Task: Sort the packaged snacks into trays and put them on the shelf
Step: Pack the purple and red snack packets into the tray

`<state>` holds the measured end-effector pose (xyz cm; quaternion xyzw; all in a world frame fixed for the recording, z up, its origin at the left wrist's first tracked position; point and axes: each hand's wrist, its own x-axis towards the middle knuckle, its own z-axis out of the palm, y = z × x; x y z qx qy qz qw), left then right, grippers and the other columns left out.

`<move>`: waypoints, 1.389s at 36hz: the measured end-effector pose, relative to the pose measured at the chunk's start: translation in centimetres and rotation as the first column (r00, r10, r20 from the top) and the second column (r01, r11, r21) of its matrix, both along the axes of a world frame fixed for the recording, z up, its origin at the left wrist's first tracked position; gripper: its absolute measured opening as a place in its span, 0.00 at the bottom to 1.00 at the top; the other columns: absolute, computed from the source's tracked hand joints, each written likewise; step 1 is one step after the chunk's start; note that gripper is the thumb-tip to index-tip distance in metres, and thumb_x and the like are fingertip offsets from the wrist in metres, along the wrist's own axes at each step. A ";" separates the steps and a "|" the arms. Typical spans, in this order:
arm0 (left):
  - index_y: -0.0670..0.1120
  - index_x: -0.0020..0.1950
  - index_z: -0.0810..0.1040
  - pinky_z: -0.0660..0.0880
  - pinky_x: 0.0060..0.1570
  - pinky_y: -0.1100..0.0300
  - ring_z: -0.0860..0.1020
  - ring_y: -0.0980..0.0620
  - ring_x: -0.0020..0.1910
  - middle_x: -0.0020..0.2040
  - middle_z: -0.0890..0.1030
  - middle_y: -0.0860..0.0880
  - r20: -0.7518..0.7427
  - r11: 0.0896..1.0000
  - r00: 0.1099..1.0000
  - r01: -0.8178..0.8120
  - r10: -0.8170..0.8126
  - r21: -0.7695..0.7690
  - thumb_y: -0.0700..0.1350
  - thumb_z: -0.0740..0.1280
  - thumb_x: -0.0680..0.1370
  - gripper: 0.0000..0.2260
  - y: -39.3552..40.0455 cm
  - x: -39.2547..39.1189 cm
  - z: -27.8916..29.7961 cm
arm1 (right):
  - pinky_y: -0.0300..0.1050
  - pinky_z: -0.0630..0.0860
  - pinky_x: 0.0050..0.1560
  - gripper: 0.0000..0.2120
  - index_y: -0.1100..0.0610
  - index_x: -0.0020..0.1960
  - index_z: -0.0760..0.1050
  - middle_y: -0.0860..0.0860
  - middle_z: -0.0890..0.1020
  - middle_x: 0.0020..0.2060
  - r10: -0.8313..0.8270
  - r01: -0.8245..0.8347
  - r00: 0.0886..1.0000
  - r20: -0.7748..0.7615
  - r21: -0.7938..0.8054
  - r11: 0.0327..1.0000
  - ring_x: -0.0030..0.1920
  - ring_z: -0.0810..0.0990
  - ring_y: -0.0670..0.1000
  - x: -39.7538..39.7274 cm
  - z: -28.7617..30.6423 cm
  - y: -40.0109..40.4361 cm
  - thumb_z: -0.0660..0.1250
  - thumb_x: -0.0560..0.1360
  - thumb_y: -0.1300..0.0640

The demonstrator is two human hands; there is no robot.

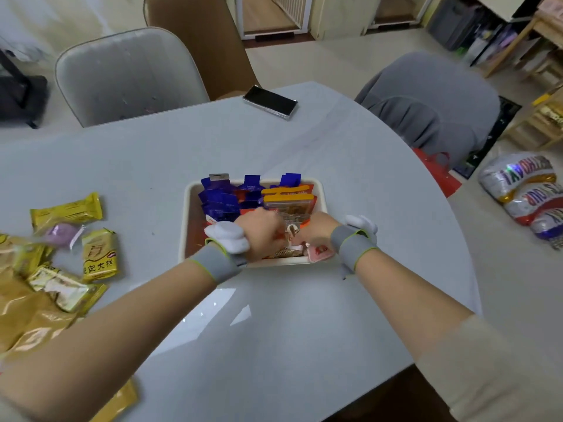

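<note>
A cream tray point(186, 208) sits mid-table, filled with upright blue packets point(219, 197) at the back left and an orange-topped clear packet point(288, 202) at the back right. Both hands reach into the tray's near half. My left hand point(262, 236) and my right hand point(313, 236) are curled with the fingers down among small snack packets point(289, 251); what each holds is hidden by the hands. Yellow snack packets point(99, 255) and a purple one point(61, 234) lie loose on the table at the left.
A black phone point(269, 101) lies at the table's far edge. Pale and brown chairs stand behind the table, with a grey-covered chair point(432, 99) at the right. Foil balloons point(527, 190) and a red bag point(438, 172) lie on the floor to the right. Wooden shelves point(545, 117) stand far right.
</note>
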<state>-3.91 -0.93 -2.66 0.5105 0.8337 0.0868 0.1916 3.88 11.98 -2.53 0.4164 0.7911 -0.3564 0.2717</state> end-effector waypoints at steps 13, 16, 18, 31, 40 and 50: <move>0.47 0.59 0.74 0.75 0.45 0.55 0.78 0.43 0.53 0.55 0.81 0.44 -0.051 0.993 0.999 -0.002 -0.004 -0.116 0.55 0.64 0.78 0.15 0.4 1.9 -1.5 | 0.40 0.70 0.36 0.13 0.60 0.47 0.78 0.56 0.79 0.41 0.010 -0.022 0.996 -0.084 -0.147 0.989 0.36 0.76 0.53 1.6 0.7 0.6 0.73 0.69 0.51; 0.52 0.63 0.74 0.75 0.47 0.55 0.78 0.43 0.55 0.57 0.80 0.46 -0.064 0.986 0.996 0.053 -0.064 -0.158 0.52 0.63 0.79 0.13 0.5 1.8 -1.1 | 0.39 0.70 0.34 0.15 0.62 0.49 0.81 0.58 0.83 0.46 0.035 -0.047 0.996 -0.087 -0.144 0.988 0.36 0.75 0.52 1.8 0.6 0.6 0.73 0.70 0.51; 0.55 0.64 0.74 0.75 0.47 0.55 0.78 0.44 0.55 0.57 0.80 0.48 -0.075 0.975 0.991 0.095 -0.112 -0.202 0.49 0.62 0.79 0.13 0.7 1.7 -0.7 | 0.39 0.70 0.34 0.14 0.62 0.48 0.82 0.57 0.83 0.44 0.050 -0.062 0.995 -0.087 -0.140 0.988 0.35 0.75 0.51 1.8 0.7 0.5 0.72 0.71 0.51; 0.46 0.56 0.79 0.76 0.45 0.55 0.80 0.43 0.48 0.51 0.82 0.44 -0.005 0.968 1.000 0.021 -0.023 -0.251 0.53 0.62 0.78 0.14 3.0 2.6 -0.3 | 0.41 0.75 0.36 0.11 0.58 0.37 0.77 0.51 0.81 0.31 -0.068 0.046 0.993 -0.095 -0.217 0.975 0.33 0.76 0.53 2.4 0.7 2.6 0.67 0.75 0.53; 0.53 0.69 0.71 0.74 0.55 0.53 0.76 0.43 0.61 0.64 0.76 0.47 0.028 0.912 0.987 0.155 -0.156 -0.379 0.38 0.63 0.76 0.22 4.1 2.7 -0.6 | 0.45 0.77 0.38 0.15 0.58 0.43 0.74 0.54 0.78 0.37 -0.352 0.262 0.931 -0.097 -0.493 0.830 0.35 0.77 0.51 3.9 2.4 6.1 0.71 0.73 0.47; 0.48 0.66 0.75 0.74 0.55 0.55 0.75 0.44 0.59 0.62 0.77 0.46 0.111 0.888 0.974 0.227 -0.199 -0.400 0.37 0.63 0.76 0.19 4.8 2.1 -0.5 | 0.43 0.76 0.43 0.09 0.62 0.46 0.74 0.56 0.75 0.36 -0.217 0.102 0.948 -0.234 -0.424 0.900 0.36 0.77 0.51 4.2 2.0 5.6 0.71 0.70 0.69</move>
